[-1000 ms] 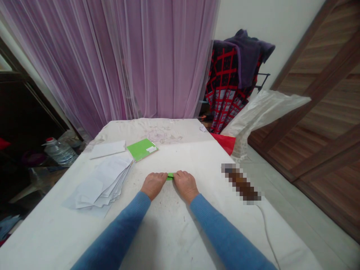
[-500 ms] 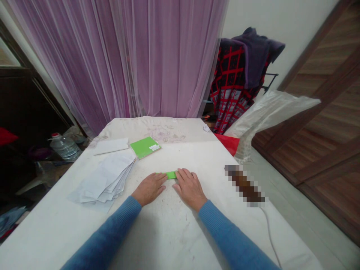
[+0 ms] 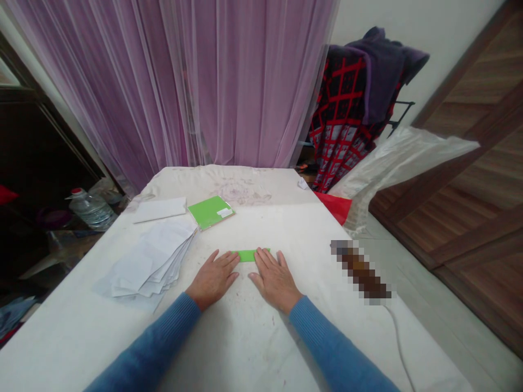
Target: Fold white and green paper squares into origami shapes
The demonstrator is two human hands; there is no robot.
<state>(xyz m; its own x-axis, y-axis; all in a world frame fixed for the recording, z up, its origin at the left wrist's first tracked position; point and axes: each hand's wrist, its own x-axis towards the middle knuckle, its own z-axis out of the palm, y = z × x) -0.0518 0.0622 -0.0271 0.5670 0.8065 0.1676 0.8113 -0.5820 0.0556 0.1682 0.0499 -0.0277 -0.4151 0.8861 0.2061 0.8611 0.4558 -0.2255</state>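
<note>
A narrow folded strip of green paper (image 3: 247, 255) lies flat on the white table (image 3: 253, 337). My left hand (image 3: 214, 277) rests flat on the table with its fingers stretched out, the fingertips touching the strip's left end. Just to the right, my right hand (image 3: 274, 277) also lies flat and open, its fingertips on the strip's right end. Both arms are in blue sleeves.
A fanned pile of white paper sheets (image 3: 149, 260) lies to the left, with a white envelope (image 3: 160, 209) and a green paper pack (image 3: 211, 211) beyond it. A blurred brown object (image 3: 359, 270) with a white cable lies at the right. Purple curtain and hung clothes stand behind.
Both hands went from curled over the green strip to lying flat and open, and slid back toward me, so more of the strip now shows.
</note>
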